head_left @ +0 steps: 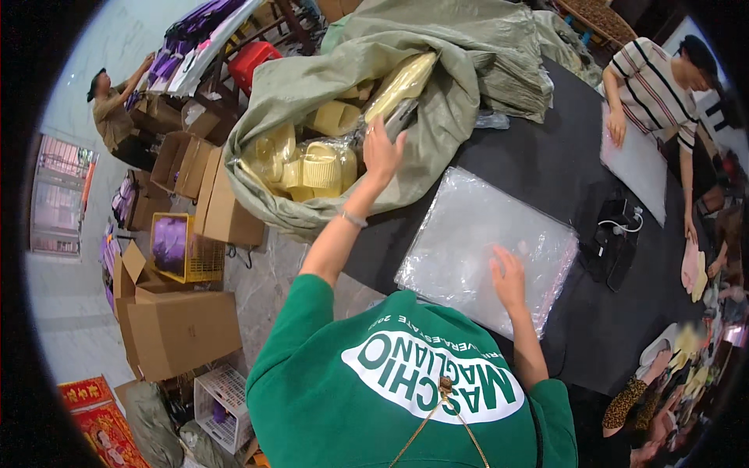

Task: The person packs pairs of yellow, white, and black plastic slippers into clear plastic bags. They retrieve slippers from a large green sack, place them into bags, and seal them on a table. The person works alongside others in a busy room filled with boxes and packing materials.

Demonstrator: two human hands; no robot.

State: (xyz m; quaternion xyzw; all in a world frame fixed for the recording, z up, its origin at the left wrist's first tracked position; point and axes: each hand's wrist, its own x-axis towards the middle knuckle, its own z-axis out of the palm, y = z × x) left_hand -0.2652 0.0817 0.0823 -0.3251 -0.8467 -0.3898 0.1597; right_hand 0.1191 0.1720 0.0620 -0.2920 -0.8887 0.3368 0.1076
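My left hand reaches over the rim of a big grey-green woven sack. Its fingers are extended, with the thumb apart, at the pale yellow slipper-like pieces inside. Some of these pieces have ribbed surfaces, and clear film covers several. Whether the fingertips touch a long wrapped piece cannot be made out. My right hand rests, fingers spread, on a stack of flat clear plastic bags lying on the dark table.
Across the table at right, a person holds a clear bag and reaches toward slippers. A black device with a white cable lies between us. Cardboard boxes and a yellow crate stand left; another person works beyond.
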